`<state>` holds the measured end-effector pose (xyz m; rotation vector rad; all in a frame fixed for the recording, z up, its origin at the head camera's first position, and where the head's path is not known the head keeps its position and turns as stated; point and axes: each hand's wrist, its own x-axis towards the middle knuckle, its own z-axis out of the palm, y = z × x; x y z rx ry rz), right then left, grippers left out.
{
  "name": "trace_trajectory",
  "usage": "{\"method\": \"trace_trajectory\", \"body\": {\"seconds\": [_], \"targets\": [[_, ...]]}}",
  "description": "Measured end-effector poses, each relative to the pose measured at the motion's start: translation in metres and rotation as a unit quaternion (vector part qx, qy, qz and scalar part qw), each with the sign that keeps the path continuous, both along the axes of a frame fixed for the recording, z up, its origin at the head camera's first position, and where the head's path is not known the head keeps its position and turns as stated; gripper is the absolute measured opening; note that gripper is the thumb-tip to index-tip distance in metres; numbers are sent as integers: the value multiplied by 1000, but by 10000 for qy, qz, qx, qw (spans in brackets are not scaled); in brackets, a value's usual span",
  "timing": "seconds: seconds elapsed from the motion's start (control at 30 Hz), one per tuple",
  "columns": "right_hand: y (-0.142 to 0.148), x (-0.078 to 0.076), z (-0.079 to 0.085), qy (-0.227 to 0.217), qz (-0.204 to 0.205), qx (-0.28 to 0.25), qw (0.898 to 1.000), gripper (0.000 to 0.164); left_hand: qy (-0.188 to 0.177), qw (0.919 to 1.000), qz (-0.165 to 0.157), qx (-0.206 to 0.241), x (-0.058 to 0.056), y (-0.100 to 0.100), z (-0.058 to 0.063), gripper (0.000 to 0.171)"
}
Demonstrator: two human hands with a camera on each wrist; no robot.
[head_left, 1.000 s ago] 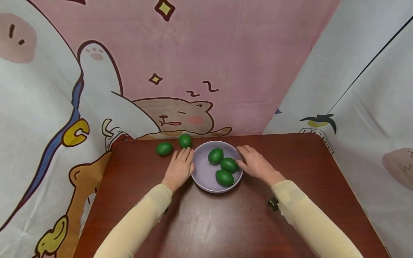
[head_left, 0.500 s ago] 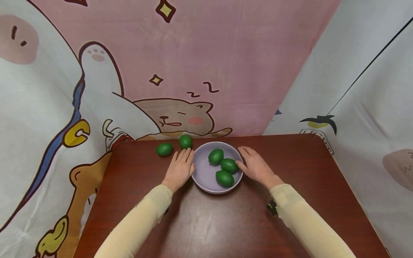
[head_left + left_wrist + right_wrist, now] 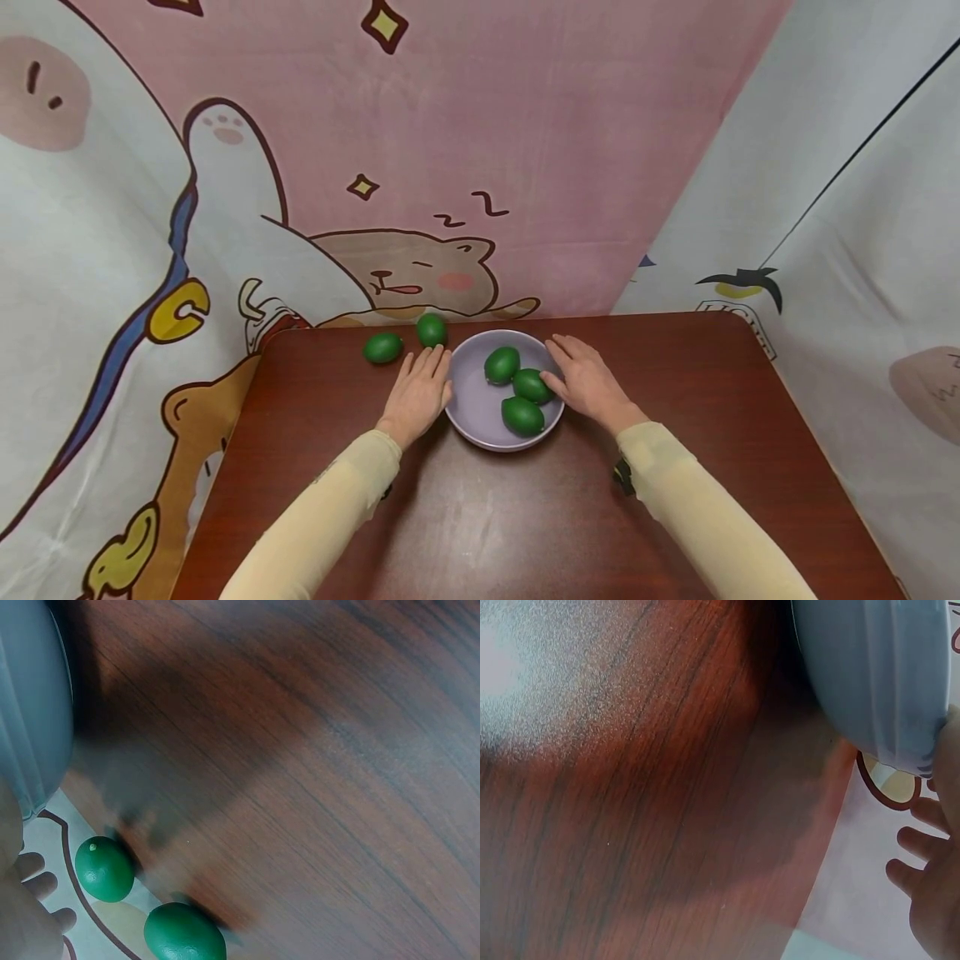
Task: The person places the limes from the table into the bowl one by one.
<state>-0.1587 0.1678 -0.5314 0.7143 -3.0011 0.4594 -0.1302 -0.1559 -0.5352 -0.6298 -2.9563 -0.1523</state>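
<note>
A shallow purple bowl stands on the table with three green limes inside, among them the front lime. My left hand lies at the bowl's left side, its fingers extended and its thumb by the rim. On the right side, my right hand has its fingers and thumb over the rim; the thumb tip is close to the right lime, contact unclear. Past the left fingertips are two more limes on the table, the left lime and the back lime. Both wrist views show the bowl's outer wall.
The dark reddish-brown wooden table reaches a printed cloth hanging behind it. More white cloth hangs on the right. Two loose limes lie near the table's back edge.
My right hand first shifts slightly right, then moves left, its fingers now farther over the bowl's rim. The left hand, bowl and limes stay in place.
</note>
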Motion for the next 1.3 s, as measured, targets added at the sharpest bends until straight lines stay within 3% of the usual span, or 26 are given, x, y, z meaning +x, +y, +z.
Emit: {"method": "trace_trajectory", "body": {"seconds": [0.23, 0.5, 0.9, 1.07, 1.3], "targets": [[0, 0, -1, 206, 112, 142, 9996, 63, 91, 9999, -61, 92, -1, -1, -3, 54], [-3, 0, -2, 201, 83, 245, 9995, 63, -162, 9998, 74, -33, -2, -2, -1, 56], [-2, 1, -2, 459, 170, 252, 9985, 61, -42, 9997, 4, 252, -1, -1, -1, 54], [-2, 2, -3, 709, 232, 128, 9971, 59, -151, 9993, 62, 351, -1, -1, 0, 54], [-4, 3, -2, 602, 179, 160, 9979, 58, -301, 9981, 174, 516, 1, -5, 0, 55]]}}
